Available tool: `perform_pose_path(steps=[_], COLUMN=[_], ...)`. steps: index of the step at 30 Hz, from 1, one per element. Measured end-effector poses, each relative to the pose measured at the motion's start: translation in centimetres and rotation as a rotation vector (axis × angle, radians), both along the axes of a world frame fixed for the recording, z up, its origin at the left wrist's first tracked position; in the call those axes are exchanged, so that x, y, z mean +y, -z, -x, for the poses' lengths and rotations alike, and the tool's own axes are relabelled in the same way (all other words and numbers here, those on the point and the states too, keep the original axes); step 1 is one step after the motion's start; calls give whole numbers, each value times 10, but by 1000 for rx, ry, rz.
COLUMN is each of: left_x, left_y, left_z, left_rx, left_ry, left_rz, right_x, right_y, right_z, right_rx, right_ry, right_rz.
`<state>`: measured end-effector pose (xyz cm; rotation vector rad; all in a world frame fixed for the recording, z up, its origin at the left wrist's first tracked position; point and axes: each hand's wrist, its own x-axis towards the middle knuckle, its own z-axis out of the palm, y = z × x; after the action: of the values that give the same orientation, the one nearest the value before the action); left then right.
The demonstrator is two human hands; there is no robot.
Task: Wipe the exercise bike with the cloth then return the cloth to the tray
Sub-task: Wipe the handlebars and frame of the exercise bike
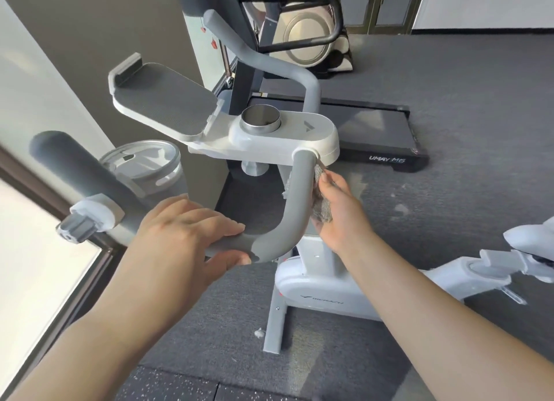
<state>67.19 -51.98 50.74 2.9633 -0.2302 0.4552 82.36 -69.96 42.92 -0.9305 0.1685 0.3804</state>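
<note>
Halfway at best: right hand (pixel 335 208) clamps cloth (pixel 322 208) vs grey bar (pixel 295 190), mid-frame; left hand (pixel 183 229) grips bar end. Tray return pending.

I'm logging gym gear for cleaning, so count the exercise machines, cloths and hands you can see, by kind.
Exercise bikes: 1, the white bike being wiped
Treadmills: 1, the black treadmill
Other machines: 1, a flywheel machine at the back
Cloths: 1, the grey cloth
Hands: 2, left hand on the handlebar, right hand holding the cloth
Total: 6
</note>
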Motion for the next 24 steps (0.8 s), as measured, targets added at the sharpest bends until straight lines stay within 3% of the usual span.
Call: perform_pose_path(steps=[14,24], left_x=[38,46], left_y=[-20,-12], left_z=[-9,-7], left_rx=[68,-61], left_ry=[212,313], left_rz=[-212,-186], right_x=[4,50], right_y=[7,2], right_z=[97,132], right_rx=[-81,-48], right_ry=[132,533], right_rz=[43,187])
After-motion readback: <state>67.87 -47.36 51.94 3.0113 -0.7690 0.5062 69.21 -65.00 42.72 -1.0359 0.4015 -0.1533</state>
